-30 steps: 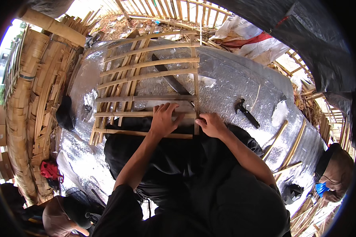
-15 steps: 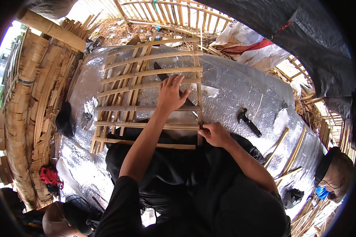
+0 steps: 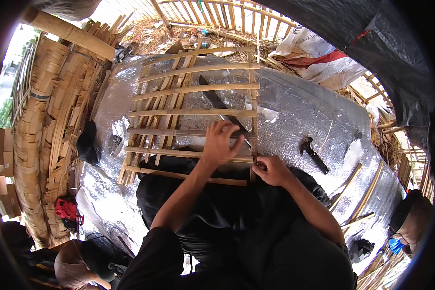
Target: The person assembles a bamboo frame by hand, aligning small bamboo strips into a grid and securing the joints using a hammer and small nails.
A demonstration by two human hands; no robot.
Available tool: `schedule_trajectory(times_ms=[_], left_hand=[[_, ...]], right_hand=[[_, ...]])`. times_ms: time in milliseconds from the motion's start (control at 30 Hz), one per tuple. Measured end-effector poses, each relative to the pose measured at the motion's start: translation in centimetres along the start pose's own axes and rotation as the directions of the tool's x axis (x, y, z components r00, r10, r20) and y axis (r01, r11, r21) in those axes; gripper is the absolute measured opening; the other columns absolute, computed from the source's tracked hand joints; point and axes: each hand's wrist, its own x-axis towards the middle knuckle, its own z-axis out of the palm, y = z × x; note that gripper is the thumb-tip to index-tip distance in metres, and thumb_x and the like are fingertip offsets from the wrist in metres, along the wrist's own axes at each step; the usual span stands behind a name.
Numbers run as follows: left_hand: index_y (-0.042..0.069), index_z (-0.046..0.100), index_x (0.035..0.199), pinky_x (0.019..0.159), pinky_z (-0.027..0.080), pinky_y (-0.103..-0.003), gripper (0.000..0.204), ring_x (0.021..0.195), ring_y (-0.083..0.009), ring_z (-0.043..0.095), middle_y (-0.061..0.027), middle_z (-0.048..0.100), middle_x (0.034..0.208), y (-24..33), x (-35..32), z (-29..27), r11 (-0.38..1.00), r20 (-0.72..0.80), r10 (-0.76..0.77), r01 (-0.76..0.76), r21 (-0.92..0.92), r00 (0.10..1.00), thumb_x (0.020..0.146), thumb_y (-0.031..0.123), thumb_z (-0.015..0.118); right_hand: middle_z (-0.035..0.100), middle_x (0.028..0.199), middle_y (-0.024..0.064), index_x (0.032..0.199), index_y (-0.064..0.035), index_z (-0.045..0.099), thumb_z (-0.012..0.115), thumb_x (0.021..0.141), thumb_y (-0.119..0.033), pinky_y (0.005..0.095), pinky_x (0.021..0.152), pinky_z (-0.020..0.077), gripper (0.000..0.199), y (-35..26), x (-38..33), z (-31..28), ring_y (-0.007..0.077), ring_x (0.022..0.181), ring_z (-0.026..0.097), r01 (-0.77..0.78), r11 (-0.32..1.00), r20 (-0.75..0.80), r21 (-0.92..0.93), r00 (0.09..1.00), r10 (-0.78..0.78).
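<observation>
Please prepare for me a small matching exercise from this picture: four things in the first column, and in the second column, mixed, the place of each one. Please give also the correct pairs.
Column 1
1. hammer
2. long dark blade
3. left hand
4. right hand

Column 2
a. passing beneath the slats of the bamboo frame
b. at the right edge of the bamboo frame, near its close end
c. on the silvery sheet, to the right of the bamboo frame
d. over the slats of the bamboo frame, fingers apart

Pairs: 1-c, 2-a, 3-d, 4-b
</observation>
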Motion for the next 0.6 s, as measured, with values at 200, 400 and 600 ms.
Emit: schedule_trajectory(times_ms=[200,400,600], left_hand=[[0.012,0.068,0.101,0.082,0.046,-0.044,0.029,0.094,-0.0312,0.061,-0.0081,0.065,0.104,2.9,-5.1,-1.2,0.999,0.213,0.002,0.007,-0.043,0.977,0.079,0.028,0.080],[0.011,0.069,0.099,0.080,0.048,-0.043,0.030,0.087,-0.0304,0.063,-0.0065,0.067,0.088,2.6,-4.7,-1.6,0.998,0.218,0.025,-0.011,-0.067,0.976,0.079,0.029,0.081],[0.008,0.070,0.090,0.075,0.051,-0.045,0.019,0.082,-0.0317,0.065,-0.0088,0.067,0.084,2.9,-2.8,-1.4,0.996,0.232,-0.011,0.031,-0.080,0.973,0.081,0.023,0.078]], right_hand=[[0.068,0.073,0.0187,0.093,0.0009,0.066,0.072,0.088,-0.021,0.0430,0.065,0.0514,0.023,1.2,-0.3,-0.1,0.0360,0.070,0.069,-0.040,0.998,0.065,0.043,0.997,0.037],[0.066,0.073,0.0212,0.089,0.0015,0.064,0.072,0.090,-0.025,0.0464,0.066,0.0508,0.027,1.4,-0.2,0.4,0.0421,0.073,0.066,0.036,0.996,-0.031,-0.082,0.999,-0.039],[0.066,0.076,0.0222,0.086,0.0018,0.064,0.073,0.089,-0.027,0.0471,0.068,0.0511,0.030,0.5,0.0,0.4,0.0423,0.076,0.066,0.019,0.995,-0.104,-0.099,0.994,-0.029]])
